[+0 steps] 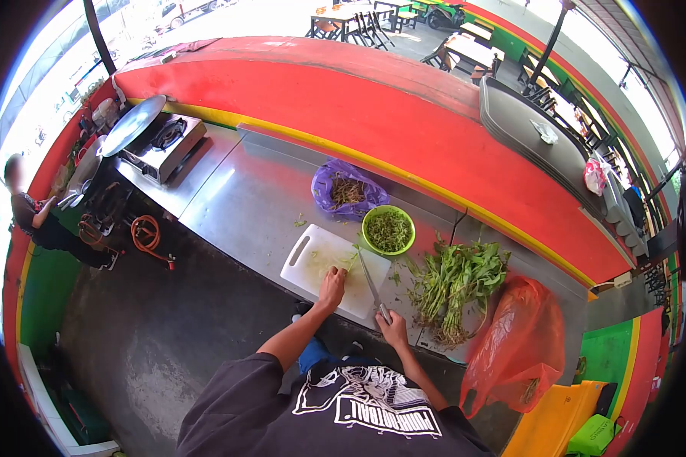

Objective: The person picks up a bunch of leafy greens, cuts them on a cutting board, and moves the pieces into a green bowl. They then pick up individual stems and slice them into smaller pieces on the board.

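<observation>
My left hand (332,287) is over the white cutting board (306,268), its fingers curled together around a green leafy stalk (350,262); the fingertips are partly hidden. In my right hand (392,329) is the handle of a kitchen knife (372,280). Its blade points away from me across the board's right part, just right of the stalk. Behind the board stands a lime-green bowl (412,242) full of cut greens (389,231). A large bunch of leafy greens (459,286), roots towards me, lies to the right of the board.
A purple plastic bag (324,187) with roots and stems sits behind the bowl. An orange plastic bag (520,327) rests at the counter's right. A gas stove (162,146) stands far left on the steel counter (244,206). Another person (42,213) is at the left.
</observation>
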### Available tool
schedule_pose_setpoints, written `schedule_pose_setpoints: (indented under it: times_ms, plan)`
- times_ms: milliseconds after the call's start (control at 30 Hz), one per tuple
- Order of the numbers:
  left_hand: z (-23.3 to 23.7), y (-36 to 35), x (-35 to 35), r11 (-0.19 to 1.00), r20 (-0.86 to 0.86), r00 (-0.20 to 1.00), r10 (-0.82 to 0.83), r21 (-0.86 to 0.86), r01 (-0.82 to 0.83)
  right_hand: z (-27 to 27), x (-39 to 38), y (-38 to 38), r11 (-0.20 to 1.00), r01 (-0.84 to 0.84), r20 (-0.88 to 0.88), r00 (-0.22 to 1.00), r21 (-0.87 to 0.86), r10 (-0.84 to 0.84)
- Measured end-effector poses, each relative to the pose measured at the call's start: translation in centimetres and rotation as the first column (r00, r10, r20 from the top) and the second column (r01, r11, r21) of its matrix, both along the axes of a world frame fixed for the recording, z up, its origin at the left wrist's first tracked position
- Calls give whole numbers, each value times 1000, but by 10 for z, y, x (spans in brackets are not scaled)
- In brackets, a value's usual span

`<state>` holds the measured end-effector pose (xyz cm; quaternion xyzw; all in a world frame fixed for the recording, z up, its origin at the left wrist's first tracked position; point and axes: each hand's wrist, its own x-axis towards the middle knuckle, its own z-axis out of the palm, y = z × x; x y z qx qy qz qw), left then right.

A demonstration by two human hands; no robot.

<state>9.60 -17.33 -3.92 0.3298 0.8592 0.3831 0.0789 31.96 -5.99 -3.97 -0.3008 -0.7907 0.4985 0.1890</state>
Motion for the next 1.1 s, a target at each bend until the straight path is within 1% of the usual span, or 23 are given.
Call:
schedule_pose_setpoints:
  times_ms: [33,67,100,133,167,200,233,267,300,367,400,467,567,633,733,867,933,967,1033,1067,1100]
  plan:
    - [0,-1,0,1000,-42,999,-23,3,23,2,-1,0,1000,-13,24,1000,-28,14]
    - [-1,-3,0,1000,-41,999,-23,0,23,3,-3,0,998,-24,48,998,-57,27]
    - [1,-6,1,997,-109,992,-68,-47,63,9,-5,-1,998,-24,49,998,-60,27]
    - [3,-7,1,990,-173,978,-116,-97,100,16,-7,0,997,-44,97,994,-62,50]
    - [5,-7,2,990,-172,978,-118,-98,102,22,-9,-1,996,-63,143,987,-65,72]
    - [3,-6,4,991,-197,974,-112,-93,95,21,-11,-3,996,-61,145,987,-66,70]
    - [1,-5,5,992,-221,970,-105,-88,88,19,-13,-5,998,-46,55,997,-51,49]
    - [-1,-5,5,992,-220,970,-108,-89,91,18,-15,-7,999,-30,-35,999,-37,29]
    - [0,-5,5,990,-207,971,-117,-96,99,17,-15,-6,999,-28,-34,999,-39,26]
    - [1,-4,5,989,-191,973,-127,-104,109,15,-14,-5,979,-46,51,997,-198,57]
    - [1,-3,5,991,-180,977,-110,-101,93,17,-13,-5,979,-44,53,997,-199,55]
    - [0,-2,6,992,-167,982,-94,-100,78,20,-11,-7,964,-37,52,997,-263,53]
    - [0,1,6,996,-154,986,-66,-61,57,19,-7,-7,964,-35,78,995,-264,57]
    - [5,2,5,992,-108,992,-61,-116,48,18,-3,-7,963,-40,88,994,-266,66]
    - [9,4,3,987,-67,994,-86,-144,76,14,0,-8,964,-44,83,994,-263,68]
    - [2,2,1,988,-37,997,-73,-138,67,10,4,-9,963,-46,57,996,-266,63]
    - [1,4,0,989,-23,999,-43,-143,39,11,5,-10,962,-44,56,997,-270,62]
    - [0,4,0,988,-18,998,-53,-143,50,12,7,-10,961,-42,54,997,-273,59]
    - [10,5,1,988,21,1000,-2,-156,5,17,8,-12,961,-30,51,998,-276,45]
    - [11,4,1,995,25,1000,17,-103,-15,20,9,-14,960,-31,39,998,-279,44]
    - [8,2,1,995,30,1000,3,-102,0,19,9,-15,960,-16,44,999,-279,29]
